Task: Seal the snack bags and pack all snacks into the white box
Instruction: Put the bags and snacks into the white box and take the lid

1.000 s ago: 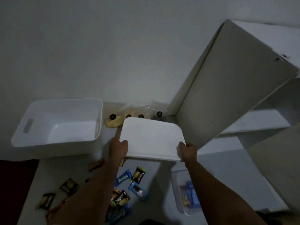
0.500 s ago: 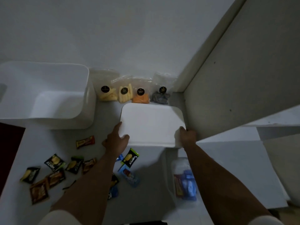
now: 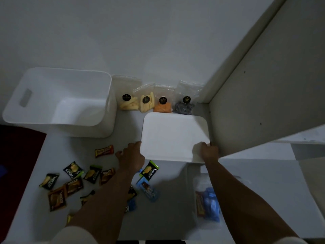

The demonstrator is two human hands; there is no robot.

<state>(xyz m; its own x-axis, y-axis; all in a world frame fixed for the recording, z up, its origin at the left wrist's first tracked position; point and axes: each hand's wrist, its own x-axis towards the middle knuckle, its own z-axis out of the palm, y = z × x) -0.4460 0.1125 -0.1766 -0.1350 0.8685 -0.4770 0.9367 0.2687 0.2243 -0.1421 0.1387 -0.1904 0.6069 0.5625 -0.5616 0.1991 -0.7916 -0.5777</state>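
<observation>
1. Dim room: a white tabletop (image 3: 91, 224) runs up to a pale wall, w/ a tall white cabinet panel (image 3: 274, 95) at the right.
2. Landmark: a flat white lid (image 3: 174, 136) w/ rounded corners, mid-frame, held over the tabletop.
3. The left hand (image 3: 131, 157) is on the lid's near-left edge; fingers are hidden under it, thumb sticks out to the side. Can't tell how firm the hold is.
4. The right hand (image 3: 209, 152) is closed on the lid's near-right corner, fingers curled over the top.
5. Left of the lid, well apart: the white box (image 3: 26, 106), open, w/ a slot handle in its far-left wall. Inside looks bare.
6. Just behind the lid, against the wall: four clear snack bags (image 3: 186, 103) in a row, each w/ a round black label. Contents L to R: pale yellow sticks, more yellow sticks, orange pieces, dark swirled pieces. Whether the tops are sealed can't be made out.
7. Near-left of the lid: loose small snack packets (image 3: 73, 170) scattered on the tabletop, black, brown, blue, plus one red-yellow candy bar (image 3: 104, 151).
8. Below the lid's near-right corner, beside the right forearm: a clear container (image 3: 207, 203) w/ blue and brown packets inside, blurred.
</observation>
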